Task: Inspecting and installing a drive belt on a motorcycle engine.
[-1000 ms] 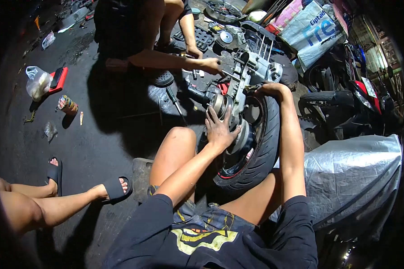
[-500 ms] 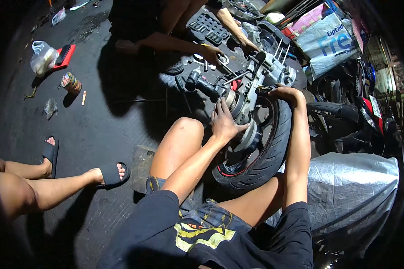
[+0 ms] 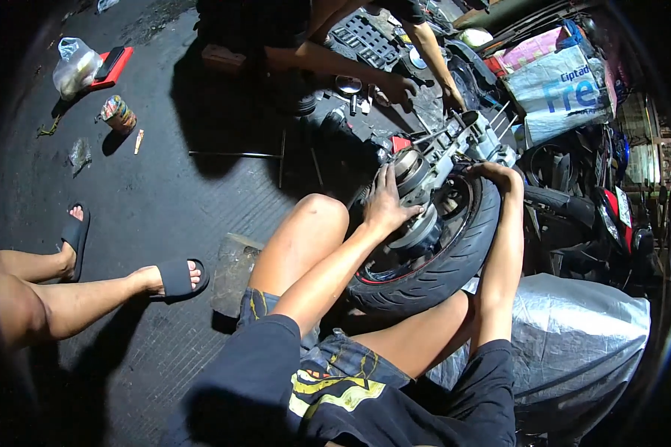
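Between my knees stands a scooter wheel with a black tyre (image 3: 466,246), joined to a grey metal engine and transmission case (image 3: 447,145). My left hand (image 3: 386,205) grips the case's round clutch part (image 3: 408,167), fingers laid over it and thumb toward the wheel. On the far side, my right hand (image 3: 498,176) is bent over the top of the tyre with its fingers curled under the case; the fingertips are hidden. A co-worker's hand (image 3: 402,91) hovers beyond the case, and that person's other hand (image 3: 452,98) reaches down at its far end.
A socket set tray (image 3: 365,45), a round mirror-like part (image 3: 348,84) and a shadowed power drill (image 3: 335,123) lie ahead. A T-shaped bar (image 3: 238,154) is on the floor. Another person's sandalled foot (image 3: 179,279) is at left, a silver cover (image 3: 574,320) at right.
The case and wheel sit a little farther right in view, with both my hands still on them. The co-worker's nearer hand has come away from the rod-like tool it held.
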Demonstrator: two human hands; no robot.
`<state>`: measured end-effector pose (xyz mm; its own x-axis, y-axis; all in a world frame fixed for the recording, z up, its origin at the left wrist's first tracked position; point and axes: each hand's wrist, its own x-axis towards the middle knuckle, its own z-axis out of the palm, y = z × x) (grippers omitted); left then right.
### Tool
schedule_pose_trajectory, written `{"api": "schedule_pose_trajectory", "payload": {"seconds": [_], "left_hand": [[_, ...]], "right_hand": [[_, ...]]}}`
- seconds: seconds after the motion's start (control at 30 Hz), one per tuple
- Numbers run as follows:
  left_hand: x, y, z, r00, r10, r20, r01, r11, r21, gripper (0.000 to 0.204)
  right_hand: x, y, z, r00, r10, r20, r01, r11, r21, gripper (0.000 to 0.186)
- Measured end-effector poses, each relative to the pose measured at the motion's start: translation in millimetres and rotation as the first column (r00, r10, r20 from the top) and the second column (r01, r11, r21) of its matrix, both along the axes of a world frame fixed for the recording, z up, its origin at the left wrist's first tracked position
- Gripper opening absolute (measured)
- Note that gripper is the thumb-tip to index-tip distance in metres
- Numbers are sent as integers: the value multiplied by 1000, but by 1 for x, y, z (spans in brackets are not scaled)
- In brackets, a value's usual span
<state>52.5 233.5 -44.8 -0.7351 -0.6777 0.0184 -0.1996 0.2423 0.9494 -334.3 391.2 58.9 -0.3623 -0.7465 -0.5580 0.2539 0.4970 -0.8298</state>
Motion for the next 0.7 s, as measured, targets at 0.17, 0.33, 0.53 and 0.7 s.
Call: {"api": "schedule_pose_trajectory", "payload": {"seconds": [0.17,0.33,0.53,0.7], "left_hand": [[-6,11,-14,999,-44,-21,46,993,108,141],[-8,21,-23,990,-116,84,101,981,166,145],[-2,14,-15,956,-251,150,198,932,302,116],[5,7,-5,955,-254,152,208,942,265,113]], "right_hand": [[2,-9,4,929,-286,234,232,945,233,50],[14,-19,-6,991,-114,72,79,924,375,53],[7,-26,-13,1000,16,-9,-9,863,505,57],[24,-44,-5,992,115,-52,-60,794,605,60]]}}
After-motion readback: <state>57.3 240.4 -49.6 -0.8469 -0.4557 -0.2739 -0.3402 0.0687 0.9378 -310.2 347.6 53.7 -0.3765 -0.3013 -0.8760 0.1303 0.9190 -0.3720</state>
